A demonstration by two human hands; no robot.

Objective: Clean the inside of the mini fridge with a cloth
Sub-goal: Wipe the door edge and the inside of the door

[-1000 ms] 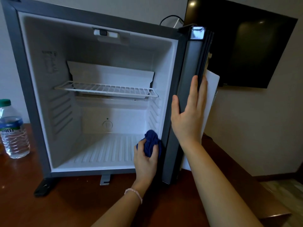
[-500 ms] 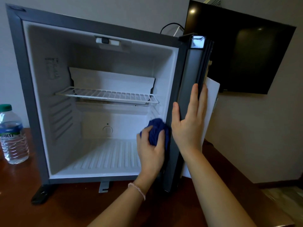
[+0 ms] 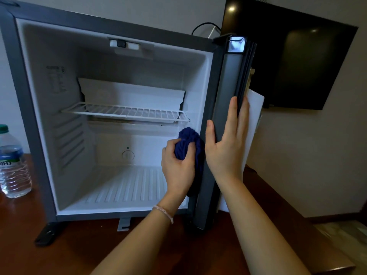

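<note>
fridge: mini fridge (image 3: 29,120), grey frame, white inside, stands on the bench (image 3: 79,255), door swung wide open
door: fridge door (image 3: 228,116) seen edge-on at the fridge's right side, hinged there, upright
cloth: dark blue cloth (image 3: 187,141), bunched up, inside the fridge against its right inner wall, just below the right end of the wire shelf, part of it hangs down along the wall
left hand: left hand (image 3: 177,169) reaches into the fridge's right side; grip closed, fingers and thumb curled round the cloth, pressing it to the right wall; thin pale bracelet (image 3: 163,212) on the wrist
right hand: right hand (image 3: 226,147) on the front edge of the fridge door; grip flat and loose, fingers straight up along the door edge, thumb on the fridge-side face, nothing clasped
shelf: white wire shelf (image 3: 127,113) across the fridge's middle, level, nothing on it
floor of fridge: ribbed white bottom (image 3: 127,187), bare where visible
bottle: clear water bottle (image 3: 12,163), green cap, upright on the bench left of the fridge, apart from it
tv: black screen (image 3: 297,66) on the wall right of the fridge, behind the door
panel: white sheet (image 3: 254,120) just behind the fridge door, partly hidden by the right hand; cannot tell what it is
</note>
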